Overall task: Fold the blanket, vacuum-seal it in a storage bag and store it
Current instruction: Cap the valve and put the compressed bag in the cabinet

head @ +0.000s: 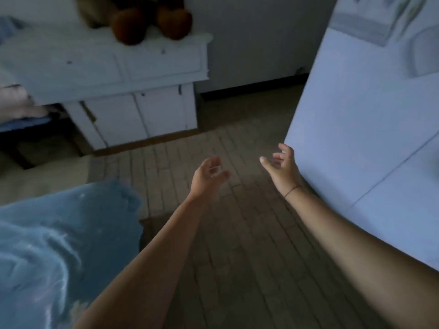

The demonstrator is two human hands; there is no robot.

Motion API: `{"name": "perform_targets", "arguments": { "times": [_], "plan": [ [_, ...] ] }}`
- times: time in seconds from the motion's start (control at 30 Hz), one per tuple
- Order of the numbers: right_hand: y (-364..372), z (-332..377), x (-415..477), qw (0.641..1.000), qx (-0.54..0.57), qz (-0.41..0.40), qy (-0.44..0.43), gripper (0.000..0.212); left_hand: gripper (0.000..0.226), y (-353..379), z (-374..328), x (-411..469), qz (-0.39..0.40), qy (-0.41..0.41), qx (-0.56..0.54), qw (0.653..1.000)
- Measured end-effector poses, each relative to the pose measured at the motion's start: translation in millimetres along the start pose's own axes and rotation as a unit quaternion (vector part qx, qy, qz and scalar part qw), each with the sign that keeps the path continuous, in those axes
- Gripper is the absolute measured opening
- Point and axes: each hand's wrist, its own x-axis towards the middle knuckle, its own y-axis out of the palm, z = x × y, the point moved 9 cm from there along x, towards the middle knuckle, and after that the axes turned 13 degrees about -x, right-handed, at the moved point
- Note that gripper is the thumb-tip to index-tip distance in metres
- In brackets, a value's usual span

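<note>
The soft blue blanket at lower left is a dusty mid-blue, streaked with pale white glints from the glossy clear plastic bag over it. The white painted wooden cabinet shows small dark chips and specks and stands on a tan-brown base strip. The blurred brown plush toy on top has two rusty orange round parts. The grey-brown narrow-plank floor is patterned in staggered short boards with dark seams. The tall smooth bluish-white panel at right carries a faint grey-green print near its top. The light grey wall ends in a black skirting strip. A thin dark cord bracelet circles the right wrist.
</note>
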Motion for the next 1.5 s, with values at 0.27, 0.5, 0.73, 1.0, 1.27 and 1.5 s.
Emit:
{"name": "perform_targets", "arguments": {
  "times": [0.27,0.5,0.73,1.0,1.27,1.5],
  "plan": [
    [-147,-27,127,0.983,0.041,-0.175,0.033,0.057,0.049,158,-68,127,0.147,0.049,-0.008,0.988],
    [-225,-13,265,0.955,0.063,-0.288,0.030,0.053,0.048,282,-142,281,0.250,0.111,-0.015,0.962],
    [-280,-1,375,0.933,0.068,-0.351,0.034,0.053,0.050,410,-216,388,0.344,0.158,-0.006,0.926],
    [-336,-24,508,0.912,0.051,-0.406,0.017,0.054,0.051,546,-264,489,0.403,0.189,-0.025,0.895],
    [-370,-75,647,0.909,0.039,-0.414,0.030,0.045,0.047,669,-270,571,0.458,0.167,-0.029,0.873],
    [-388,-128,709,0.913,0.025,-0.403,0.053,0.065,0.046,750,-252,603,0.507,0.135,-0.009,0.851]
  ]
}}
